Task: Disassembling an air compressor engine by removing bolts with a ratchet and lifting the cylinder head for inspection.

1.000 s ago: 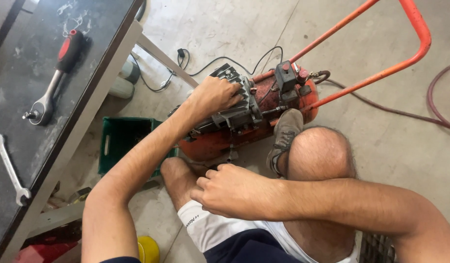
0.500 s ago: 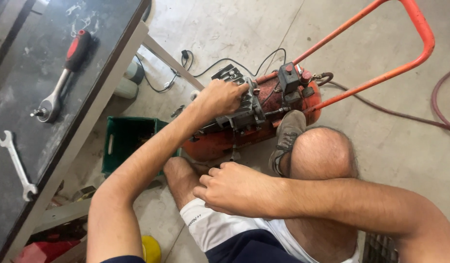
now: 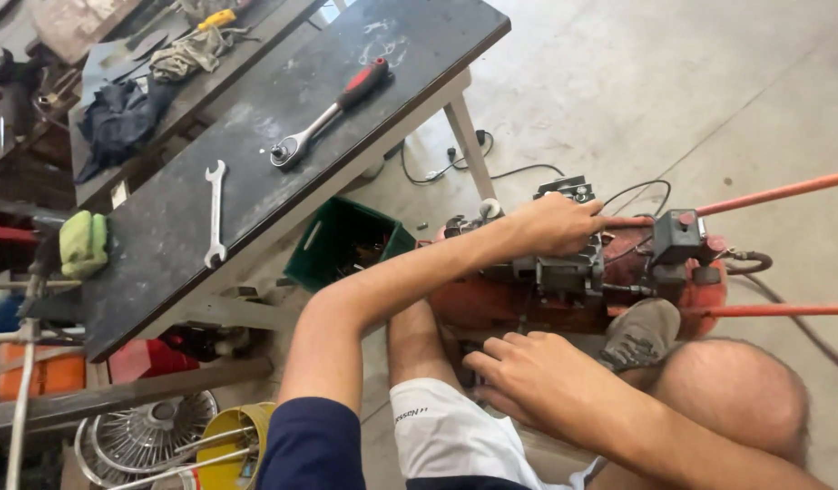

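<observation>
The left hand (image 3: pixel 557 225) lay palm-down with its grip curled over the top of the grey motor block (image 3: pixel 564 270) of the red machine (image 3: pixel 546 304), fingers wrapped toward the far side and pressing on the casting. The right hand (image 3: pixel 532 372) hovered nearer the body, its grip half spread and pinching nothing that could be seen; the fingertips pointed down toward the near underside of the machine, though whether they touched a part there could not be told, as the thigh and the hand itself hid that spot.

The machine lay on the concrete floor (image 3: pixel 655 100), right of the desk, with a grey shoe (image 3: pixel 641 334) braced against its near side and two orange handle bars (image 3: pixel 773 195) running off to the right. A black box with a red knob (image 3: pixel 677 238) sat on its right end.

To work here well, the left hand likely needed to bear straight down so the block did not rock, with the shoe holding the body from sliding, leaving the right hand free to feel for the fastening by touch. A tool seemed called for: the ratchet wrench (image 3: pixel 333 111) and the open-ended spanner (image 3: pixel 215 210) both lay on the dark desk (image 3: pixel 165 263), well apart from either hand, far left. A green crate (image 3: pixel 321 243) stood under the desk's edge
</observation>
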